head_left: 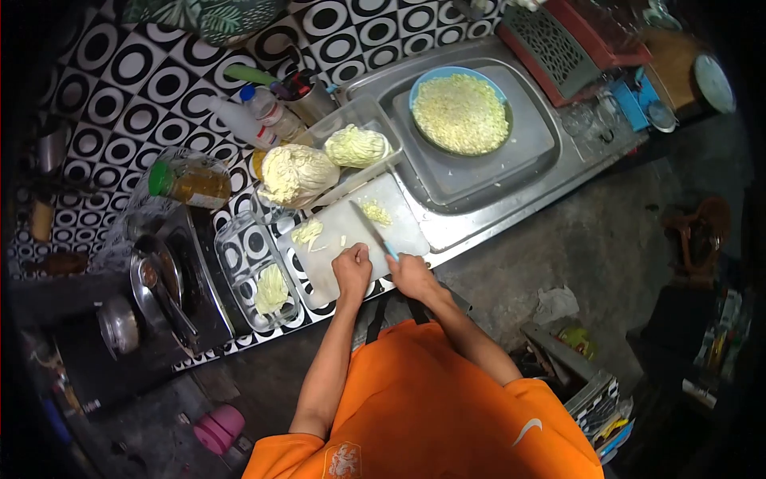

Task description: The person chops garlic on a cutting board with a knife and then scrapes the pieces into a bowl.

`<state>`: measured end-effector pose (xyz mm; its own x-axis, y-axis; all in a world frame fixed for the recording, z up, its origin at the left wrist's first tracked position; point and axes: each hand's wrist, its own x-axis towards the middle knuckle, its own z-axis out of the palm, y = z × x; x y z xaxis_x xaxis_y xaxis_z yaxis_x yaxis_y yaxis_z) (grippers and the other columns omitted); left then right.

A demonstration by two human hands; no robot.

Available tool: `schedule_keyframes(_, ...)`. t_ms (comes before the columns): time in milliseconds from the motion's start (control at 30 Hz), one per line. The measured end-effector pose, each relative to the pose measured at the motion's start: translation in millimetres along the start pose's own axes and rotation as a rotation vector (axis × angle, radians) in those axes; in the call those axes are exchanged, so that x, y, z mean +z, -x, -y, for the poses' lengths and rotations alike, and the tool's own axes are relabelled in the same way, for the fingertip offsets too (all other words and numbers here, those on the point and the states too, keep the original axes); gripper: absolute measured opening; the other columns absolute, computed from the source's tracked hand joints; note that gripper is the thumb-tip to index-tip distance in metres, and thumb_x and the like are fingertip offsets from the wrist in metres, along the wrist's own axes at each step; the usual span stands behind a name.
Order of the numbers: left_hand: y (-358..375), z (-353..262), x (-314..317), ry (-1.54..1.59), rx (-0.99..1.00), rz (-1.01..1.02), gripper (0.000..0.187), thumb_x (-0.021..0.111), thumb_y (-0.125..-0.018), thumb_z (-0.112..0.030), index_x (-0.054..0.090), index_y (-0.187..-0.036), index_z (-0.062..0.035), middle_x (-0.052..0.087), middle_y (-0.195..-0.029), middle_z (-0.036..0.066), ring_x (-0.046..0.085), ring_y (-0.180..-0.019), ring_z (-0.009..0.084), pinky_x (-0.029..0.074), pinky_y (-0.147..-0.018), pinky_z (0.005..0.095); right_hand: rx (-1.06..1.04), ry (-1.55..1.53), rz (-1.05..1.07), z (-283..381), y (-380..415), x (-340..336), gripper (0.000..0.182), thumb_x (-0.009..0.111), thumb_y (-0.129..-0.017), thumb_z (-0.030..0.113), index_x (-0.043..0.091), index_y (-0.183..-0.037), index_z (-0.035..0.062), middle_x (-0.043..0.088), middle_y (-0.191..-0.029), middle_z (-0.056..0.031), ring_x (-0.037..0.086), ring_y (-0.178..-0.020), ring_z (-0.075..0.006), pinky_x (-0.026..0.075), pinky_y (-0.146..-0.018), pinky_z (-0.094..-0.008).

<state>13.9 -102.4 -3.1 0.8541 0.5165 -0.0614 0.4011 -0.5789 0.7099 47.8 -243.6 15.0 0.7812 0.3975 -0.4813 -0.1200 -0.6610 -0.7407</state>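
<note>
My right hand (413,276) grips a knife by its light blue handle (390,250). The blade (369,220) slants up and left across a white cutting board (331,275). My left hand (352,270) rests on the board left of the knife, fingers curled in; whatever they may hold is hidden. A small pale cabbage piece (344,240) lies just above it. Chopped cabbage (376,212) sits right of the blade, and cut cabbage strips (307,233) lie at the board's upper left.
Behind the board, a whole cabbage (299,174) stands beside a clear tub (361,112) with another cabbage (357,147). A blue-rimmed bowl (460,111) of chopped cabbage sits in the steel sink (531,160). A glass dish (254,239) holds a cabbage leaf (272,289). A stove with pans is left.
</note>
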Motion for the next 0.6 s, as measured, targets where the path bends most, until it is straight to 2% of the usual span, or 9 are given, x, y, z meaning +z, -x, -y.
schedule_keyframes(33, -0.1, -0.3, 3.1, -0.014, -0.045, 0.013, 0.014, 0.060, -0.078, -0.010, 0.069, -0.086, -0.0009, 0.062, -0.066, 0.019, 0.060, -0.059, 0.0299, 0.047, -0.060, 0.0376, 0.004, -0.012, 0.010, -6.9, 0.6, -6.0, 0.048, 0.043, -0.093, 0.034, 0.059, -0.081, -0.0091, 0.058, -0.074, -0.0309, 0.058, -0.076, -0.0467, 0.046, -0.070, -0.0481)
schedule_keyframes(67, 0.1, -0.3, 6.5, -0.015, -0.059, -0.011, 0.014, 0.060, -0.078, -0.010, 0.069, -0.086, -0.0009, 0.062, -0.066, 0.019, 0.060, -0.059, 0.0299, 0.047, -0.060, 0.0376, -0.015, -0.002, 0.028, -13.5, 2.6, -11.8, 0.048, 0.043, -0.093, 0.034, 0.059, -0.081, -0.0091, 0.058, -0.074, -0.0309, 0.058, -0.076, -0.0467, 0.046, -0.070, -0.0481)
schedule_keyframes(133, -0.2, -3.5, 12.1, 0.169, -0.132, 0.046, 0.021, 0.060, -0.082, -0.013, 0.068, -0.096, 0.0005, 0.067, -0.069, 0.013, 0.062, -0.061, 0.0156, 0.048, -0.061, 0.0279, -0.048, 0.007, 0.014, -21.6, 7.7, -24.6, 0.047, 0.043, -0.093, 0.035, 0.059, -0.081, -0.0085, 0.059, -0.074, -0.0304, 0.058, -0.077, -0.0470, 0.045, -0.069, -0.0483)
schedule_keyframes(167, -0.3, -6.7, 12.5, 0.328, -0.229, 0.105, 0.022, 0.059, -0.082, -0.010, 0.067, -0.099, 0.0015, 0.068, -0.074, 0.009, 0.061, -0.064, 0.0113, 0.048, -0.063, 0.0255, -0.050, 0.003, 0.044, -23.7, 10.0, -29.1, 0.046, 0.043, -0.093, 0.034, 0.058, -0.082, -0.0082, 0.058, -0.074, -0.0311, 0.057, -0.077, -0.0476, 0.045, -0.069, -0.0489)
schedule_keyframes(267, -1.6, -7.0, 2.7, 0.274, -0.236, -0.041, 0.024, 0.056, -0.078, -0.003, 0.067, -0.099, 0.0019, 0.069, -0.079, 0.014, 0.065, -0.070, 0.0153, 0.050, -0.067, 0.0243, -0.071, 0.071, 0.114, -32.1, 9.1, -26.4, 0.040, 0.044, -0.093, 0.029, 0.058, -0.084, -0.0083, 0.058, -0.077, -0.0333, 0.056, -0.080, -0.0493, 0.045, -0.073, -0.0512)
schedule_keyframes(333, -2.8, 1.2, -7.6, 0.214, -0.210, -0.226, 0.023, 0.056, -0.077, -0.003, 0.068, -0.096, 0.0007, 0.068, -0.082, 0.015, 0.064, -0.069, 0.0174, 0.050, -0.066, 0.0254, -0.095, 0.097, 0.176, -36.3, 8.4, -21.2, 0.039, 0.044, -0.093, 0.028, 0.058, -0.086, -0.0076, 0.058, -0.078, -0.0333, 0.056, -0.080, -0.0497, 0.045, -0.073, -0.0518)
schedule_keyframes(400, -3.6, 5.2, -23.5, 0.019, -0.159, -0.248, 0.020, 0.060, -0.076, -0.006, 0.068, -0.093, -0.0002, 0.065, -0.083, 0.016, 0.063, -0.067, 0.0233, 0.050, -0.065, 0.0302, -0.137, 0.248, 0.154, -39.6, 7.3, -13.3, 0.044, 0.043, -0.093, 0.032, 0.058, -0.082, -0.0074, 0.058, -0.073, -0.0315, 0.057, -0.077, -0.0489, 0.045, -0.071, -0.0513)
schedule_keyframes(533, -7.7, 15.3, -24.3, -0.087, -0.089, -0.195, 0.018, 0.065, -0.075, -0.009, 0.068, -0.091, -0.0009, 0.063, -0.082, 0.018, 0.061, -0.066, 0.0287, 0.049, -0.065, 0.0354, -0.116, 0.192, 0.169, -34.4, -0.5, -22.5, 0.043, 0.043, -0.093, 0.031, 0.059, -0.084, -0.0081, 0.059, -0.074, -0.0320, 0.057, -0.077, -0.0495, 0.046, -0.073, -0.0515)
schedule_keyframes(600, -11.1, 17.1, -18.5, -0.081, -0.056, -0.145, 0.018, 0.067, -0.074, -0.011, 0.068, -0.090, -0.0016, 0.062, -0.082, 0.018, 0.061, -0.067, 0.0300, 0.049, -0.065, 0.0370, -0.078, 0.201, 0.097, -29.9, -2.4, -23.2, 0.043, 0.043, -0.093, 0.030, 0.059, -0.084, -0.0087, 0.058, -0.075, -0.0334, 0.057, -0.076, -0.0500, 0.046, -0.073, -0.0516)
